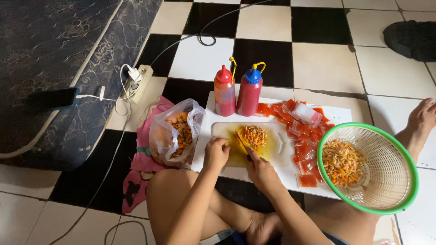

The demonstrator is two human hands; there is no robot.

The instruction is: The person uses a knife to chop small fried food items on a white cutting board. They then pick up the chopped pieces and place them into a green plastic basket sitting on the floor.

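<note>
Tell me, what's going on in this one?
A person sits on a checkered floor, cutting orange food on a chopping board. The left hand rests on the board; the right hand works a knife beside a pile of cut pieces. A plastic bag of orange pieces lies to the left, two squeeze bottles behind, and a green-rimmed basket of cut pieces to the right.

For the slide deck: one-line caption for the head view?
Seated on a checkered floor, left hand steadies the cutting board while right hand knifes orange pieces.
</note>
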